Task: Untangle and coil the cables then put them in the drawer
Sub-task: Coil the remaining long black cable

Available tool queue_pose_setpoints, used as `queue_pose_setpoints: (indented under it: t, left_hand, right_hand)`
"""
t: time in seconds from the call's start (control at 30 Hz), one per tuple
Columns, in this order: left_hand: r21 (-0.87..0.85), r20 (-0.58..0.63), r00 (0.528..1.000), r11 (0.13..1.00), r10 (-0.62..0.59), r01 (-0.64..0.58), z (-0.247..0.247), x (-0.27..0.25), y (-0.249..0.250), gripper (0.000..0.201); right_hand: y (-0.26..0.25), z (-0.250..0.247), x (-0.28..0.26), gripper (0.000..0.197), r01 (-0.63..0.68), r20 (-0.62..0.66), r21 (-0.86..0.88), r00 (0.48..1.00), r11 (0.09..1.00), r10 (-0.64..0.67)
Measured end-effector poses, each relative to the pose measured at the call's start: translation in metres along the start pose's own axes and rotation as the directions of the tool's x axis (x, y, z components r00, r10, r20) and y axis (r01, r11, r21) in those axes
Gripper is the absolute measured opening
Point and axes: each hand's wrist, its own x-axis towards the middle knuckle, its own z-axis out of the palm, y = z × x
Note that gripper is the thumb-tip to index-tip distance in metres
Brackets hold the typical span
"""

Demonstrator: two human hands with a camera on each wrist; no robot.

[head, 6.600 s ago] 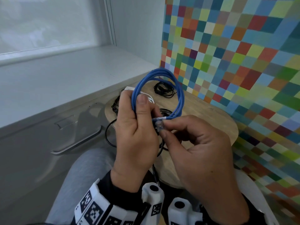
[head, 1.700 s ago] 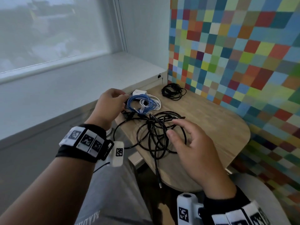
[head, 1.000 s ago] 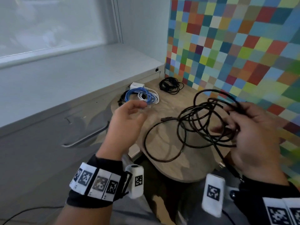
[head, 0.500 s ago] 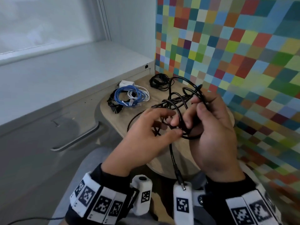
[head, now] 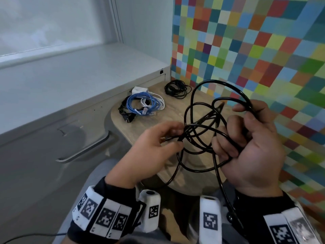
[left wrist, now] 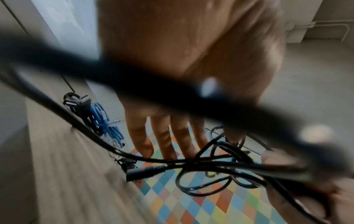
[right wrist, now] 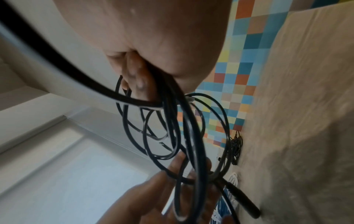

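While the right hand (head: 249, 148) clenches the tangled black cable (head: 198, 131) above the worktop (head: 140, 124), at 3 o'clock of the left hand (head: 149, 154), whose fingers (head: 173, 126) pinch one strand, that strand wants easing out slowly, not yanking.

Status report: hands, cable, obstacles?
Right hand grips tangled black cable. Left hand pinches one strand. Drawer shut. Blue cable coiled on table.
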Motion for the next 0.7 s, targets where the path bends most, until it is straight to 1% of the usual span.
queue_pose_setpoints:
  t: [0.07,0.13,0.17,0.23,0.3,0.4,0.47,0.5,0.57,0.63,0.7]
  left_hand:
    - [0.081,0.041,0.999,0.996,0.034,-0.037,-0.001,-0.001,-0.002,0.029]
    - [0.107,0.003,0.997,0.991,0.077,-0.077,-0.002,-0.001,-0.004,0.022]
    - [0.1,-0.041,0.993,0.99,0.108,-0.104,-0.002,-0.001,-0.004,0.019]
    - [0.071,-0.172,0.973,0.987,0.156,-0.146,-0.002,0.001,-0.006,0.014]
    - [0.031,-0.319,0.935,0.988,0.152,-0.15,-0.004,0.003,-0.006,0.016]
    - [-0.014,-0.507,0.856,0.992,0.104,-0.128,-0.015,0.005,-0.006,0.014]
    - [-0.053,-0.57,0.818,0.991,0.073,-0.125,-0.022,0.004,-0.008,0.017]
    - [-0.06,-0.58,0.812,0.991,0.066,-0.124,-0.024,0.005,-0.009,0.018]
    - [-0.067,-0.574,0.817,0.991,0.054,-0.113,-0.024,0.005,-0.011,0.021]
    - [-0.087,-0.53,0.847,0.991,0.041,-0.102,-0.02,0.005,-0.008,0.023]
    - [-0.053,-0.474,0.878,0.993,0.072,-0.11,-0.015,0.002,-0.002,0.025]
  right_hand:
    - [-0.002,-0.002,0.001,0.028,-0.01,-0.044,0.001,0.999,1.0,0.01]
    - [-0.002,-0.004,0.002,0.028,0.002,-0.107,-0.02,0.994,1.0,-0.004]
    - [-0.001,-0.004,0.003,0.029,0.011,-0.146,-0.035,0.989,0.999,-0.016]
    - [0.001,-0.004,0.005,0.03,0.007,-0.238,-0.092,0.971,0.996,-0.029]
    - [0.005,-0.007,0.008,0.026,-0.03,-0.307,-0.185,0.951,0.982,-0.029]
    - [0.009,-0.01,0.011,0.015,-0.036,-0.285,-0.357,0.956,0.933,-0.073]
    - [0.01,-0.011,0.01,0.021,-0.025,-0.246,-0.5,0.962,0.866,-0.115]
    - [0.01,-0.011,0.01,0.024,-0.02,-0.222,-0.538,0.968,0.842,-0.119]
    - [0.01,-0.009,0.008,0.026,-0.01,-0.176,-0.562,0.978,0.827,-0.108]
    - [0.011,-0.006,0.007,0.025,-0.01,-0.146,-0.552,0.986,0.834,-0.085]
    - [0.013,-0.003,0.006,0.026,-0.004,-0.116,-0.546,0.991,0.838,-0.071]
